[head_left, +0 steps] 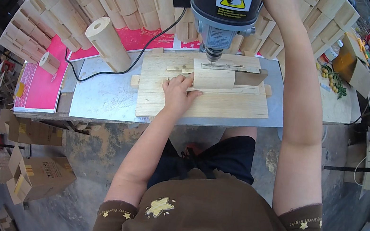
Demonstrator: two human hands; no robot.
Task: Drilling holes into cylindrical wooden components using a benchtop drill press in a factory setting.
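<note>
Head view: left hand (pixel 176 92) lies flat, fingers spread, on one wooden block (pixel 213 76) under one drill press (pixel 223 6); right hand (pixel 278 0) reaches up beside the press, grip hidden; two wooden cylinders (pixel 107 42) on the surface (pixel 102 93)

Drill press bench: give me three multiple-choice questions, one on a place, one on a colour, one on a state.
1. Where does the left hand rest?
A. on the wooden jig board beside the pale wood block
B. on a cardboard box
C. on the power cable

2. What colour are the sheets at the bench's left?
A. green
B. pink
C. blue

3. How is the right hand placed?
A. flat on the board
B. hanging below the bench
C. raised beside the drill press head

A: the fingers lie against the block. B: the sheets are plainly pink. C: the arm reaches up.
</note>
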